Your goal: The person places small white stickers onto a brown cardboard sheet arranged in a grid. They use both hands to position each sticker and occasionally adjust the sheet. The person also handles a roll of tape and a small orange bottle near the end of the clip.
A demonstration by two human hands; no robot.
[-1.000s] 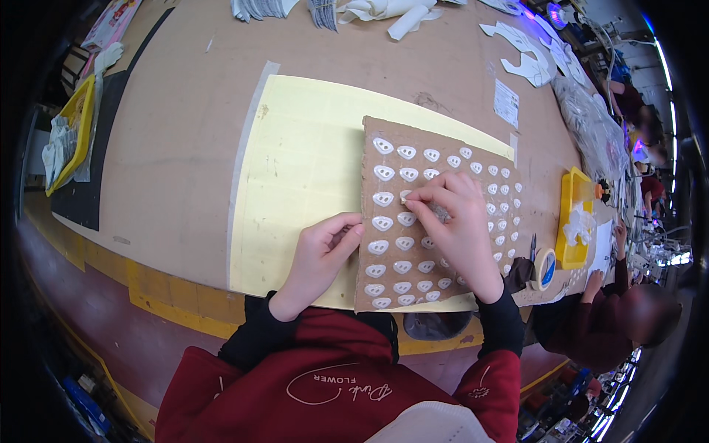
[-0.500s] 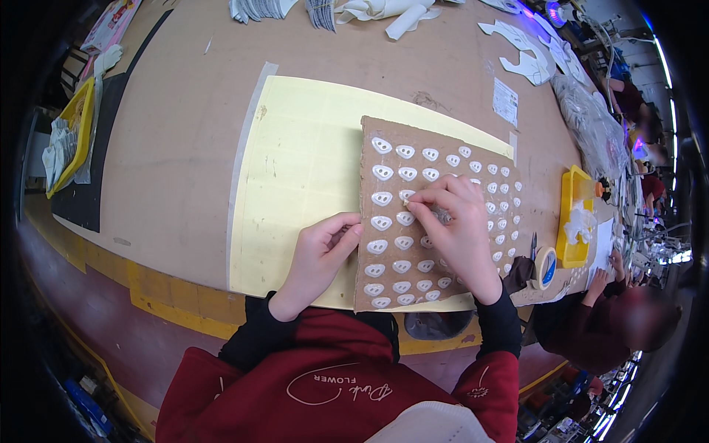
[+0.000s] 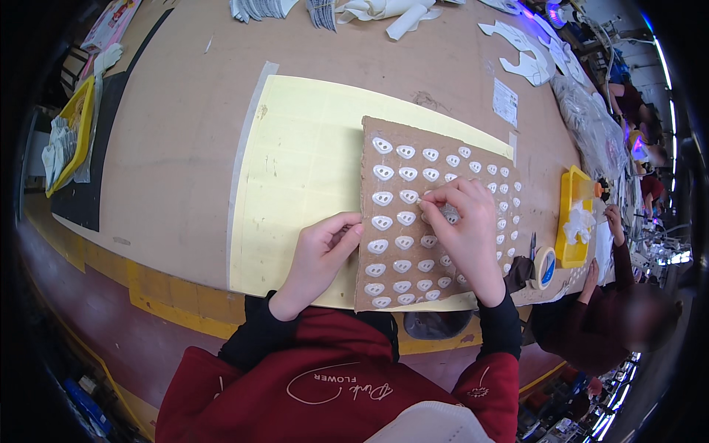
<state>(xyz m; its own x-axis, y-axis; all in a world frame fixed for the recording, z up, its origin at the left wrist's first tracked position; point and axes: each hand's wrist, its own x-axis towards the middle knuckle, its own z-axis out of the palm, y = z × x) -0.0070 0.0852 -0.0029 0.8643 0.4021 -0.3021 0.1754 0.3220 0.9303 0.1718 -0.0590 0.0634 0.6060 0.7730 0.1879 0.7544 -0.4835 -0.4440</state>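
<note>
A brown cardboard sheet [image 3: 422, 136] lies tilted on a pale yellow sheet [image 3: 303, 148] taped to the table. Rows of small white snout-shaped pieces [image 3: 407, 174], each with two holes, cover the cardboard. At the cardboard's left edge, my left hand [image 3: 319, 251] grips with curled fingers, the thumb near the border. Over the middle of the rows, my right hand [image 3: 467, 225] has thumb and index finger pinched together beside one of the pieces. Whatever is between those fingertips is too small to make out. My right hand hides several pieces beneath it.
To the right stand a tape roll [image 3: 545, 267] and a yellow tray [image 3: 567, 203] holding white scraps. A co-worker [image 3: 591, 325] sits beyond them. A yellow bin [image 3: 88, 122] is at the far left. White fabric [image 3: 391, 9] and a plastic bag [image 3: 591, 125] lie farther off.
My right hand has shifted slightly right, away from the piece it was touching, uncovering it. My left hand stays at the cardboard's edge. The co-worker's arms have spread apart.
</note>
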